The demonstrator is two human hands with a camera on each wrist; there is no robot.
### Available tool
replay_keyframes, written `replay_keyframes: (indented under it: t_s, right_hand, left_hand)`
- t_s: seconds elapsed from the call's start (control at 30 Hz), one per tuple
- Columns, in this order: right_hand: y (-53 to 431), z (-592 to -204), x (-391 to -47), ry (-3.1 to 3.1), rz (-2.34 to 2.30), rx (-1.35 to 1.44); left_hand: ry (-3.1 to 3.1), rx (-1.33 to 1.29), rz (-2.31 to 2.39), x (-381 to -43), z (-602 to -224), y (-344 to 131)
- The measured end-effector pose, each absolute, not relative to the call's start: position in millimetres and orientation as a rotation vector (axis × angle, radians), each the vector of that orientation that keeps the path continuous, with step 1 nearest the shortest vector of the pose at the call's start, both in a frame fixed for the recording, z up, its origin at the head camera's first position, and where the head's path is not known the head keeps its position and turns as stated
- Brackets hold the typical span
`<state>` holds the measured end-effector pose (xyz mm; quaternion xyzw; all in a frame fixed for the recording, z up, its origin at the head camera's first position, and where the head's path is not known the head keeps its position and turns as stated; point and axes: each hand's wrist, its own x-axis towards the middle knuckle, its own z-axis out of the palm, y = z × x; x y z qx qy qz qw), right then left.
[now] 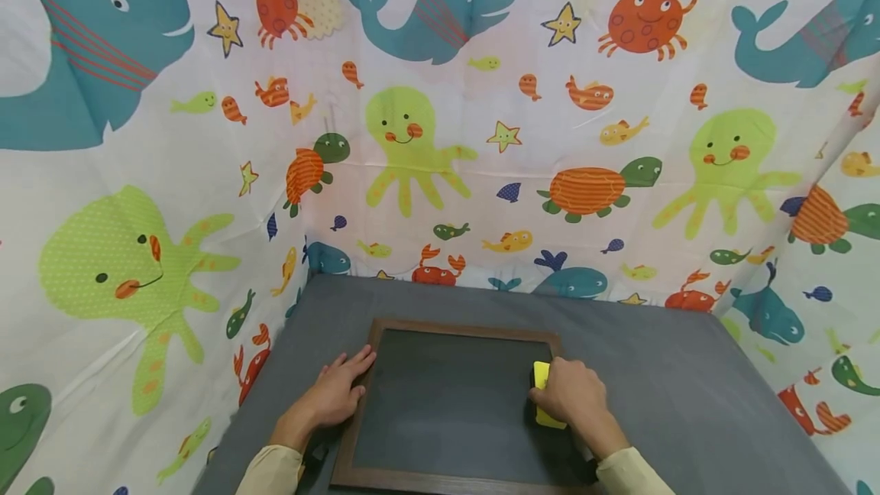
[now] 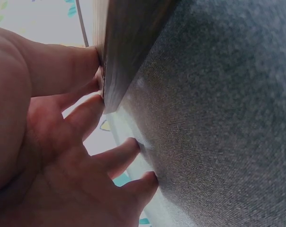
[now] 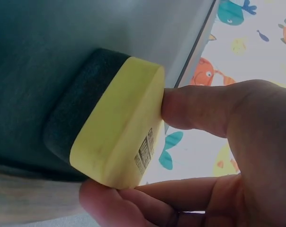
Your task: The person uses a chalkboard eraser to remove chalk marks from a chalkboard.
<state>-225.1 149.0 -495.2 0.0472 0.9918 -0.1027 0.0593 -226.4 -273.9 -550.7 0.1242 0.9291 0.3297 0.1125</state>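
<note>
A dark chalkboard (image 1: pixel 447 403) with a brown wooden frame lies on the grey cloth. My left hand (image 1: pixel 333 392) rests at its left edge; in the left wrist view the thumb and some fingertips touch the frame's side (image 2: pixel 126 52), and other fingertips rest on the cloth. My right hand (image 1: pixel 574 396) grips a chalkboard eraser (image 1: pixel 543 376) near the board's right side. In the right wrist view the eraser (image 3: pixel 124 123) has a yellow back with a small printed label and a dark felt pad, which faces the board. No writing shows on the board's visible surface.
Grey cloth (image 1: pixel 681 380) covers the table around the board. Behind and on both sides hangs a white curtain (image 1: pixel 481 243) printed with sea animals. A small dark object, partly hidden, lies by the left wrist.
</note>
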Motion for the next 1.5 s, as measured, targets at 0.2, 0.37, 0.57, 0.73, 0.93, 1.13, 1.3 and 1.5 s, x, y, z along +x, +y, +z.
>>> replay_keyframes:
  t_s: [0.2,0.37,0.57,0.73,0.93,1.13,1.3,1.5]
  right_hand:
    - [140.6,-495.9,-225.3,3.02,-0.325,0.104]
    - [123.8,-496.1,-225.7,3.054,-0.324,0.046]
    - [102.0,-497.6,-228.4,3.081,-0.31,-0.011]
    - [89.5,-496.5,-229.2,3.097,-0.309,-0.034]
    - [77.1,-499.0,-231.0,3.101,-0.328,-0.059]
    - [54.0,-499.7,-233.3,3.087,-0.337,-0.095]
    - [33.1,-498.8,-235.9,3.089,-0.329,-0.138]
    - [9.9,-501.0,-239.5,3.092,-0.317,-0.177]
  left_hand:
    - [2.746,0.368,0.96,-225.5,-548.8,-275.0]
    - [2.748,0.37,0.954,-225.9,-549.5,-273.5]
    - [2.753,0.366,0.946,-225.8,-548.6,-271.0]
    - [2.751,0.36,0.957,-226.2,-547.5,-270.3]
    - [2.763,0.346,0.958,-225.6,-548.3,-270.2]
    - [2.769,0.345,0.954,-225.1,-550.0,-270.6]
    - [2.761,0.333,0.947,-225.6,-550.8,-270.9]
    - [2.758,0.343,0.947,-227.1,-552.0,-271.2]
